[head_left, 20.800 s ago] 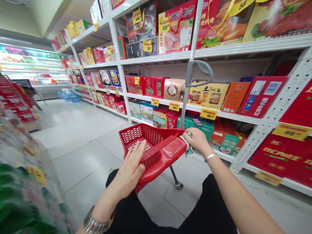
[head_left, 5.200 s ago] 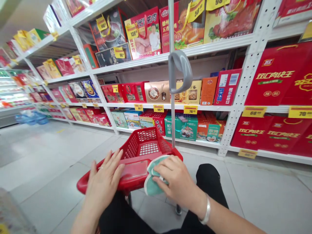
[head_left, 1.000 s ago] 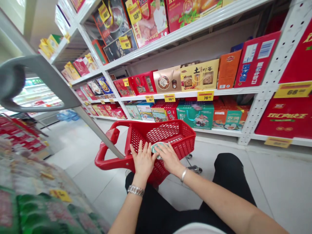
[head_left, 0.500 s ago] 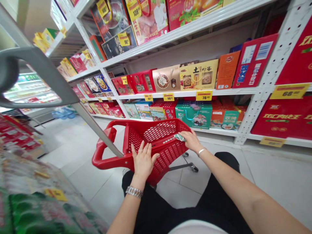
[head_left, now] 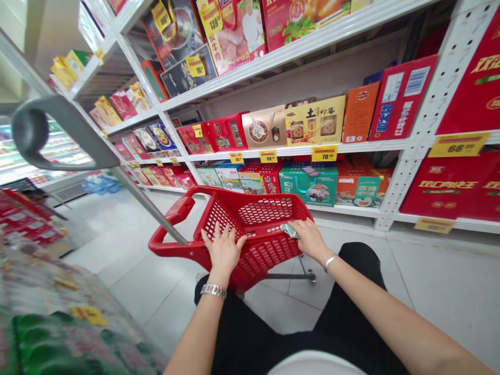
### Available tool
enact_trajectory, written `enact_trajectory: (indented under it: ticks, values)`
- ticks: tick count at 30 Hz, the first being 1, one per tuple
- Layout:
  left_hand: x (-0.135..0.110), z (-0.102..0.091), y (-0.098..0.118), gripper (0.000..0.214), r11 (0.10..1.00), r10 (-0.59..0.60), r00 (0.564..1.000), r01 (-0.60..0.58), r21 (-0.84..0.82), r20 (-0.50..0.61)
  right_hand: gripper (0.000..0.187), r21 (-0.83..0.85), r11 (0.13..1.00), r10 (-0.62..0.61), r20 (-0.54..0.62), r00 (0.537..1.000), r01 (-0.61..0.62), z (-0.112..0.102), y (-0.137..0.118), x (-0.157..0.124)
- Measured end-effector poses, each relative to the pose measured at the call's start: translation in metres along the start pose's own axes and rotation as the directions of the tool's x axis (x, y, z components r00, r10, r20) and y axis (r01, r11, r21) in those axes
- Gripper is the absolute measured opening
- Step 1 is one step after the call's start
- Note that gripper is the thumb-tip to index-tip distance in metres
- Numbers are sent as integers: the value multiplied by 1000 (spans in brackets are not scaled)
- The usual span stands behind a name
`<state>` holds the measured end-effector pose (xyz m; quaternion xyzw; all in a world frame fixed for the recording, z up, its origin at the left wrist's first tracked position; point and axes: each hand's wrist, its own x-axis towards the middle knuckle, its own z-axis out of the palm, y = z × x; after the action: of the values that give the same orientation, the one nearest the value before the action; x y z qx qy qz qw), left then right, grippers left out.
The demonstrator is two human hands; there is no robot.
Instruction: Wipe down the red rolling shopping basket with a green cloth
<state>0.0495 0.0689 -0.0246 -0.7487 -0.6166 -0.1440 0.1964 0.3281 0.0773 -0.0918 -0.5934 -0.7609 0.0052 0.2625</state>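
Observation:
A red plastic shopping cart basket [head_left: 269, 253] with perforated walls stands in front of my knees. My left hand [head_left: 223, 252] lies on its near rim, fingers spread over the inside and thumb apart. Over the rim at the basket's right end, my right hand [head_left: 310, 238] is closed around a green and white cloth [head_left: 289, 230]. The cloth touches the inner side of the basket there, and my fingers partly hide it. Nothing lies in the visible part of the basket.
A grey handle [head_left: 64, 133] on a slanting metal pole [head_left: 150, 203] rises at the left. Beyond the basket, white shelves [head_left: 297, 148] hold boxed goods with yellow price tags. Green packages [head_left: 50, 341] are stacked close on my left. Pale tiles [head_left: 156, 291] form the floor.
The basket has tilted a little, its right end lower. My right hand has moved down and slightly right with the cloth. My left hand has shifted slightly left. The grey handle appears lower.

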Motion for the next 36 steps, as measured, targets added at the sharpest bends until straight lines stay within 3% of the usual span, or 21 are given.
enact_trajectory:
  ticks: [6,9,12,16,21,25,31,33,36]
  values:
    - [8,24,56,59,987,97,989,-80,-142,115,67,-80,996,-46,-96,994,38,14,-36,-26]
    - [8,31,70,56,982,111,984,-86,-171,142,67,-90,988,-131,-101,986,122,12,-46,-36]
    - [9,31,61,49,978,126,978,-94,-188,164,70,-66,982,-182,-63,981,178,3,-42,-48]
    - [7,25,43,44,974,124,974,-84,-211,187,75,-28,988,-153,-65,986,152,-7,-26,-73]
    - [2,22,44,41,968,106,975,-56,-243,194,73,13,994,-108,-105,989,110,-5,-21,-94]
    - [1,21,50,42,964,80,974,-21,-266,214,68,52,996,-71,-48,996,74,-2,-46,-76]
    - [0,19,43,42,963,87,975,-30,-267,204,63,12,990,-144,34,989,144,4,-102,-36]
    - [-1,19,39,42,962,96,976,-40,-269,196,63,-9,986,-164,32,986,164,6,-108,-34]
    - [-2,20,35,43,953,103,977,-44,-300,186,67,4,979,-204,20,979,204,6,-96,-45]
